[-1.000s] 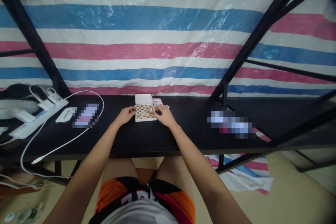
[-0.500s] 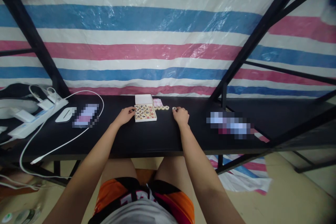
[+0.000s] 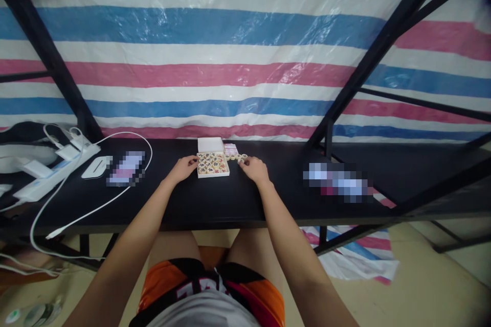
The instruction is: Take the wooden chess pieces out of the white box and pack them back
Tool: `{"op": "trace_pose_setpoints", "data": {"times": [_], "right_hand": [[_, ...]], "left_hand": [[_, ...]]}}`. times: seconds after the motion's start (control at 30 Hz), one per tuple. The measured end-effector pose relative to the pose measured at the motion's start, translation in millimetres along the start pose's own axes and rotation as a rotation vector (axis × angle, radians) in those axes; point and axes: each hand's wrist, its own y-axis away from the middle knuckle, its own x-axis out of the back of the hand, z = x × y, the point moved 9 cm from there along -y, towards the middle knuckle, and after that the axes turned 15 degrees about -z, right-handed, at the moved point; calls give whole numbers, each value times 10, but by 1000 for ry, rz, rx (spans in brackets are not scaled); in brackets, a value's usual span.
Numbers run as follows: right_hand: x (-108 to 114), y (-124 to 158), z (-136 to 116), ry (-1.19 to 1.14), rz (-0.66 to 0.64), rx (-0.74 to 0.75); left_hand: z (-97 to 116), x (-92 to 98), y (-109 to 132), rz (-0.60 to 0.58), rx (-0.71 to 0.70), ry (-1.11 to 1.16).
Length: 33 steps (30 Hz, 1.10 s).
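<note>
A white box [image 3: 213,174] on the black tabletop holds rows of round Chinese chess pieces [image 3: 208,163], marked in black and red. At its left wall, my left hand [image 3: 186,166] is closed, fingertips gripping the edge. To the right of the box, my right hand [image 3: 253,167] is closed on a Chinese chess piece [image 3: 240,161], pinched at the fingertips. Just behind it a short row of loose pieces [image 3: 232,158] lies on the table. A white lid [image 3: 209,144] rests behind the box, and a pink-and-white paper [image 3: 230,149] lies beside it.
A white power strip [image 3: 28,191] with plugs, a white charging cable [image 3: 95,209] and a blurred-out phone-like thing [image 3: 126,168] lie at left. Another blurred thing [image 3: 337,181] lies at right. Black frame posts [image 3: 356,61] stand before a striped plastic sheet [image 3: 215,25].
My right hand has moved left with the chess piece, from apart to close beside the row of loose pieces. My left hand has stayed at the box.
</note>
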Motion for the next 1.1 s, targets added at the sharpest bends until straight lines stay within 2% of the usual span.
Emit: {"op": "trace_pose_setpoints", "data": {"times": [0.13, 0.27, 0.53, 0.67, 0.73, 0.8, 0.97, 1.03, 1.1], "right_hand": [[-75, -18, -203, -32, -30, 158], [-109, -10, -360, 18, -16, 234], [-125, 20, -462, 66, 21, 247], [-143, 21, -424, 4, 2, 212], [-107, 42, -411, -51, 34, 209], [-48, 92, -476, -109, 93, 282], [-23, 319, -927, -160, 145, 686], [-60, 381, -1057, -136, 124, 772], [-86, 400, -1116, -127, 103, 797]], "left_hand": [[-27, -9, -17, -5, 7, 2], [-41, -12, -25, -1, -1, 0], [-45, -18, -25, 1, -1, 3], [-63, -20, -32, 9, -1, 5], [-76, -27, -40, 10, -11, 5], [-87, -34, -49, 12, -24, 6], [-111, -37, -58, 16, -24, 15], [-99, -33, -53, 11, -19, 15], [-79, -20, -40, 13, -12, 16]]}}
